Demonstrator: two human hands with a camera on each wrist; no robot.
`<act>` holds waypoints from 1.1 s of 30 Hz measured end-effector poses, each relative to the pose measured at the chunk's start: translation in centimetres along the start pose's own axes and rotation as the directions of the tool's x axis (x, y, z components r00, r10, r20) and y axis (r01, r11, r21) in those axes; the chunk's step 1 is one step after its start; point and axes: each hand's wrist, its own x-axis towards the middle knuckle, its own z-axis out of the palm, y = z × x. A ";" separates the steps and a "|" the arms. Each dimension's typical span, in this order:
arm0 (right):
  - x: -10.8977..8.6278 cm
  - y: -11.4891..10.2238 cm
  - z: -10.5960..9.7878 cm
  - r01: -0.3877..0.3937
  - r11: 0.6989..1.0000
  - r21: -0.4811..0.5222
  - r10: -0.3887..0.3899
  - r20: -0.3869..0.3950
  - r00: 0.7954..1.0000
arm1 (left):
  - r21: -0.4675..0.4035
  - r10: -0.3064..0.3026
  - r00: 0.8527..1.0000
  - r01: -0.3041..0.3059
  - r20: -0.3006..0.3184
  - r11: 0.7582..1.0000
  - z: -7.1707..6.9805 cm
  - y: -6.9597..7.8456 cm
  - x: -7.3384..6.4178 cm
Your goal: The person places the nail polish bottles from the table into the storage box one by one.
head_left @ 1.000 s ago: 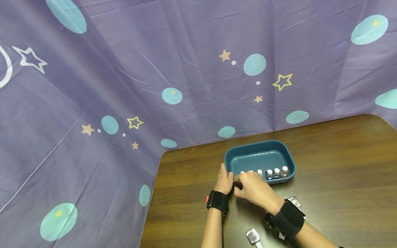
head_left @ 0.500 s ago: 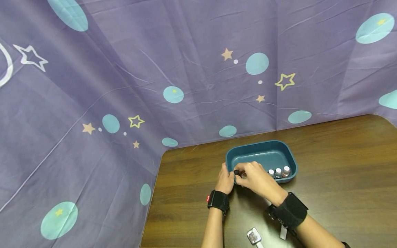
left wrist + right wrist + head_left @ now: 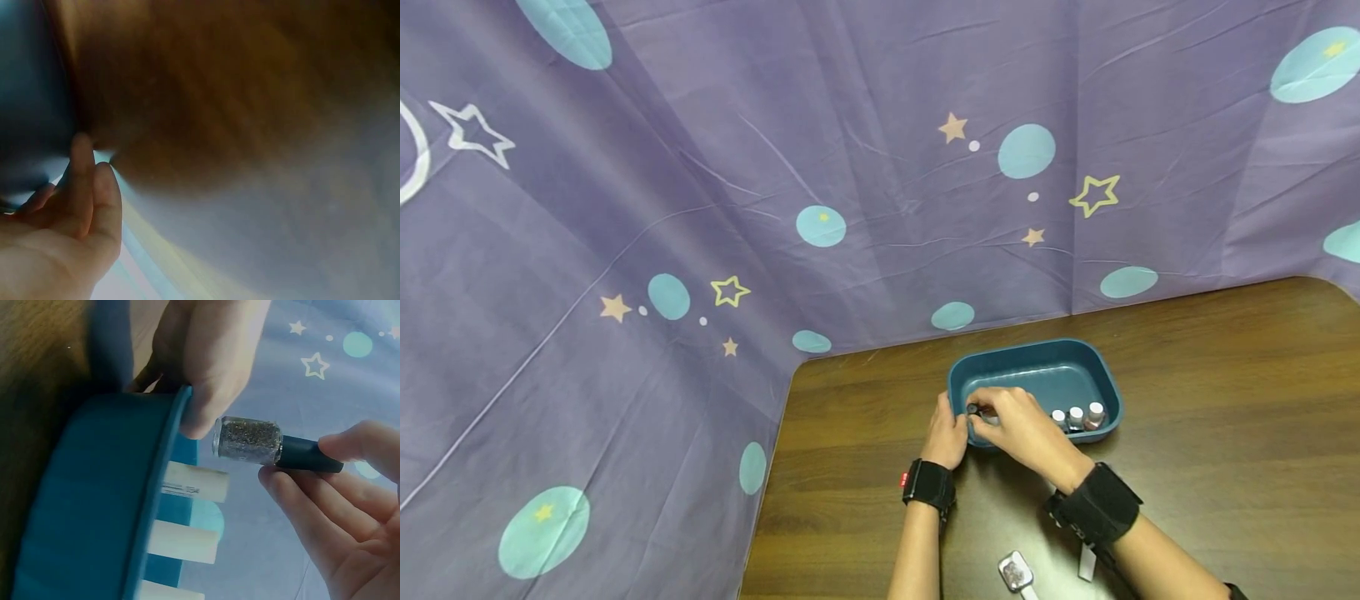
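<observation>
A teal tray (image 3: 1060, 379) sits on the wooden table, several white-capped bottles (image 3: 1076, 418) standing along its front side. My left hand (image 3: 945, 435) grips the tray's left front corner. In the right wrist view, its thumb lies over the rim (image 3: 185, 394) with the fingers outside the wall. My right hand (image 3: 1024, 427) pinches a nail polish bottle (image 3: 250, 440) by its black cap (image 3: 306, 453). The clear glass shows dark glitter polish. This bottle hangs over the tray's left front corner, beside the left thumb and the nearest white cap (image 3: 199, 481).
On the table (image 3: 835, 483) in front of the tray lies a small piece with a square glittery head (image 3: 1017, 572) and white handle. Another white strip (image 3: 1087, 563) shows beside the right wristband. A purple patterned cloth (image 3: 880, 167) hangs behind and left of the table.
The right hand has carried the black-capped nail polish bottle from the tray's front edge forward over its left front corner. The left hand keeps its hold on the tray.
</observation>
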 end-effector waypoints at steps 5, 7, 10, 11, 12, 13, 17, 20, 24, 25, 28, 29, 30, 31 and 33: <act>0.0 0.5 0.5 -0.006 0.995 -0.098 0.006 -0.001 1.000 | 0.004 0.000 1.000 0.000 -0.001 1.000 0.0 0.1 0.0; 0.0 0.8 0.7 -0.013 0.991 -0.137 0.014 0.005 1.000 | -0.003 0.000 1.000 0.001 0.003 1.000 0.1 0.2 -0.1; -0.1 1.2 1.0 -0.015 0.984 -0.178 0.017 0.008 1.000 | 0.002 0.020 1.000 -0.020 -0.009 1.000 0.1 0.2 -0.1; -0.1 1.3 1.0 -0.017 0.982 -0.187 0.019 0.009 1.000 | 0.005 0.023 1.000 -0.023 -0.012 1.000 0.2 0.2 -0.1; -0.1 1.5 1.1 -0.017 0.980 -0.198 0.019 0.010 1.000 | 0.007 0.023 1.000 -0.023 -0.014 1.000 0.2 0.3 -0.1; -0.1 1.6 1.2 -0.017 0.979 -0.201 0.020 0.013 1.000 | 0.011 0.023 1.000 -0.023 -0.018 1.000 0.2 0.3 -0.1; -0.2 2.2 1.6 -0.023 0.977 -0.212 0.030 0.030 0.999 | 0.022 -0.002 1.000 0.002 -0.009 1.000 0.3 0.3 0.0; -0.3 2.6 1.9 -0.028 0.974 -0.224 0.038 0.040 0.998 | 0.026 -0.011 1.000 0.011 -0.001 1.000 0.3 0.3 0.1; -0.4 3.1 2.4 -0.030 0.968 -0.249 0.043 0.049 0.998 | 0.022 -0.010 1.000 0.010 0.006 1.000 0.3 0.1 0.1; -0.4 3.3 2.5 -0.030 0.967 -0.254 0.044 0.051 0.998 | 0.017 -0.005 1.000 0.005 0.003 1.000 0.2 0.1 0.1; -0.4 3.6 2.8 -0.026 0.964 -0.264 0.041 0.053 0.998 | 0.015 0.011 1.000 -0.011 -0.014 1.000 0.2 0.0 0.1; -0.4 3.6 2.9 -0.025 0.964 -0.264 0.040 0.052 0.998 | 0.016 0.012 1.000 -0.012 -0.018 1.000 0.2 0.0 0.1; -0.4 3.7 2.9 -0.024 0.964 -0.265 0.039 0.052 0.998 | 0.018 0.011 1.000 -0.011 -0.022 1.000 0.2 0.0 0.1; -0.4 3.8 3.0 -0.024 0.964 -0.264 0.039 0.052 0.998 | 0.018 0.013 1.000 -0.012 -0.026 1.000 0.2 -0.1 0.1; -0.4 3.8 3.0 -0.023 0.965 -0.263 0.038 0.052 0.998 | 0.019 0.001 1.000 -0.001 -0.025 1.000 0.2 -0.1 0.2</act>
